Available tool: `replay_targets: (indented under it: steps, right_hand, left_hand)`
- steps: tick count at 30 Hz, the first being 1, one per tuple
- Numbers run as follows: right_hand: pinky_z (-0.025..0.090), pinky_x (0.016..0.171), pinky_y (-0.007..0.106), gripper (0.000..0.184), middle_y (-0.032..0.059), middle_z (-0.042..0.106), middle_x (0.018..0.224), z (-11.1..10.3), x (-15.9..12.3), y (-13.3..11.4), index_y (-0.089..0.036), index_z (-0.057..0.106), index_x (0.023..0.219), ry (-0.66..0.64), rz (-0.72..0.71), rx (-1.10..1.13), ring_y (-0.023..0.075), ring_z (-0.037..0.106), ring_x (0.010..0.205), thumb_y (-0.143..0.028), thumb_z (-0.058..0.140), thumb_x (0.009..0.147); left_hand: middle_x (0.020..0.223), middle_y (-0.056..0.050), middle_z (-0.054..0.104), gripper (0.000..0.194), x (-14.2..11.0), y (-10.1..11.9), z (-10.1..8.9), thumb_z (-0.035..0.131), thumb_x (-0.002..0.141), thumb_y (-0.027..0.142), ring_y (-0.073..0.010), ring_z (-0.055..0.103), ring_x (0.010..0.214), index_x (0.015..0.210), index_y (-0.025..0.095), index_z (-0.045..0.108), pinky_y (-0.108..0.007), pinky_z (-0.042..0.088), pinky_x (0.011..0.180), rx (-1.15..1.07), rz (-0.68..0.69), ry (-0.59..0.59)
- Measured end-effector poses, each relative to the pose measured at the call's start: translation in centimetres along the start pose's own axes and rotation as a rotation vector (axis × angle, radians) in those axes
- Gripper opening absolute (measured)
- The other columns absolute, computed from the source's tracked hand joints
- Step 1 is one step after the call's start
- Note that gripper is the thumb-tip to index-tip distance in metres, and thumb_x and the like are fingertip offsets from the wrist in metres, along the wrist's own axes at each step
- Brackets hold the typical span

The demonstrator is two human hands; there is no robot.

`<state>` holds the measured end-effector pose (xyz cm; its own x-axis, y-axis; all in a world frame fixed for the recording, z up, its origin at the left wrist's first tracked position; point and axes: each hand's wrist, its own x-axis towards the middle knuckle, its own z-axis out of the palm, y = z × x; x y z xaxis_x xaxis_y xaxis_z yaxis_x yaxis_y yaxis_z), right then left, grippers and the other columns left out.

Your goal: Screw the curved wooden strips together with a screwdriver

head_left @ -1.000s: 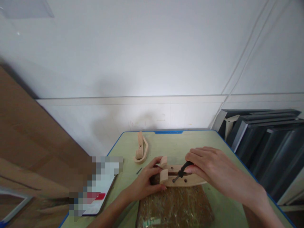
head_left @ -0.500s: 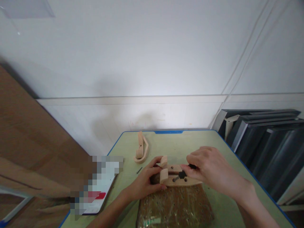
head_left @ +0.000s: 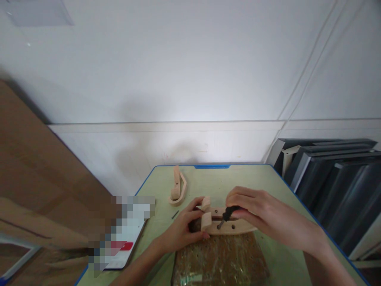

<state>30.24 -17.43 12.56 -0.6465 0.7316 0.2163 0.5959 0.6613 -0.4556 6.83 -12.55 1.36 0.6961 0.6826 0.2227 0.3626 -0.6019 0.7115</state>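
Observation:
My right hand [head_left: 253, 204] grips the black handle of a screwdriver [head_left: 228, 214]; its tip meets a hole in the nearer arm of a pale wooden piece [head_left: 242, 225]. This piece has two arms with drilled holes and raised blocks at its left end. My left hand [head_left: 186, 224] is closed around that left end, thumb in front and fingers behind. Under the wood lies a brown board [head_left: 222, 260] wrapped in shiny clear film or tape, with small holes across its top.
A second wooden piece, curved and hook-like [head_left: 177, 188], lies at the back left of the green table [head_left: 238, 176]. A small dark rod [head_left: 175, 214] is near my left hand. A partly blurred white device [head_left: 127, 234] is at left. Dark panels [head_left: 336, 178] stand at right; cardboard [head_left: 44, 167] at left.
My right hand has shifted slightly left and rolled around the screwdriver, whose handle now stands a little steeper. The tip stays at the same hole. My left hand keeps its hold.

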Motion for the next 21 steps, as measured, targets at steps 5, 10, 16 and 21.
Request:
replay_targets:
  steps: [5, 10, 16, 21]
  right_hand:
    - [0.039, 0.084, 0.022, 0.036, 0.0017, 0.056, 0.110, -0.56, -0.49, 0.15, -0.026, 0.050, 0.114, -0.021, -0.102, 0.046, 0.0104, 0.049, 0.102, -0.009, 0.040, 0.085]
    - [0.041, 0.078, 0.021, 0.032, -0.0026, 0.059, 0.103, -0.69, -0.54, 0.46, -0.030, 0.049, 0.114, -0.048, -0.065, 0.051, 0.0089, 0.053, 0.093, -0.017, 0.041, 0.086]
    - [0.039, 0.072, 0.020, 0.024, -0.0018, 0.063, 0.094, -0.60, -0.71, 0.79, -0.025, 0.055, 0.107, 0.001, -0.062, -0.015, 0.0087, 0.057, 0.084, -0.026, 0.043, 0.086]
    - [0.036, 0.063, 0.024, 0.022, -0.0002, 0.061, 0.076, -0.06, -0.22, 0.81, -0.020, 0.057, 0.091, 0.055, 0.035, -0.214, 0.0118, 0.056, 0.071, -0.035, 0.042, 0.086]
  left_hand:
    - [0.131, -0.007, 0.033, 0.040, -0.04, -0.03, 0.09, 0.062, 0.069, 0.040, -0.0278, 0.033, 0.119, 0.104, 0.019, 0.060, -0.036, 0.027, 0.101, -0.007, -0.010, -0.006]
    - [0.131, -0.006, 0.032, 0.040, -0.07, -0.05, 0.05, 0.063, 0.069, 0.039, -0.0266, 0.034, 0.119, 0.104, 0.020, 0.060, -0.035, 0.029, 0.100, -0.003, -0.017, -0.011]
    - [0.130, -0.007, 0.033, 0.040, -0.02, 0.08, 0.04, 0.062, 0.070, 0.038, -0.0265, 0.035, 0.118, 0.104, 0.020, 0.060, -0.034, 0.030, 0.099, -0.007, -0.005, -0.008]
    - [0.128, -0.007, 0.036, 0.037, -0.03, 0.19, 0.08, 0.062, 0.069, 0.040, -0.0263, 0.037, 0.116, 0.099, 0.018, 0.062, -0.033, 0.031, 0.098, -0.014, -0.005, 0.002]
